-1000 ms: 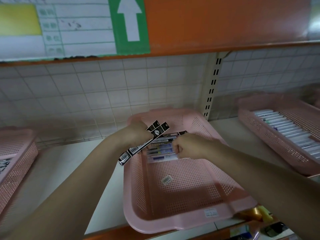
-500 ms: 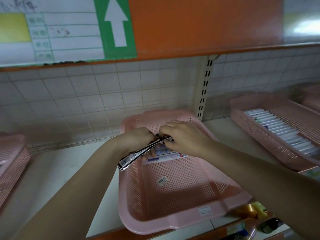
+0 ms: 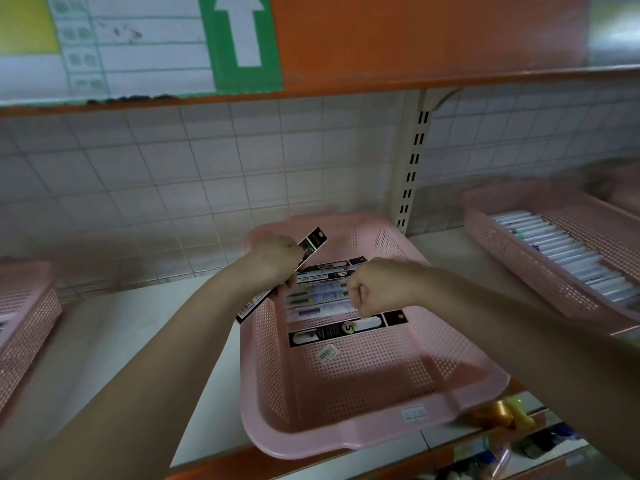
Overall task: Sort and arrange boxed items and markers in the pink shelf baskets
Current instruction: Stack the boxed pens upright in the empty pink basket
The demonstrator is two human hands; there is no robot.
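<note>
The central pink basket [image 3: 346, 441] sits on the white shelf. My left hand [image 3: 275, 259] grips a slim black boxed item [image 3: 313, 242] that slants across the basket's left rim. My right hand [image 3: 381, 289] hovers over the basket as a curled fist, with nothing visible between its fingers. Just below it a black boxed item [image 3: 341, 330] lies flat on the basket floor. Behind it, several boxed items [image 3: 322, 294] lie in a row at the back of the basket.
A loose barcode sticker [image 3: 327, 353] lies on the basket floor. Another pink basket [image 3: 512, 258] at the right holds several white markers [image 3: 568, 252]. A third pink basket [image 3: 27, 317] is at the left edge. An orange shelf [image 3: 415, 46] hangs overhead, and a slotted upright [image 3: 412, 168] stands behind.
My right hand took a black boxed item from the bundle in my left hand; that item now lies flat in the basket, in front of the row. My left hand still holds a box.
</note>
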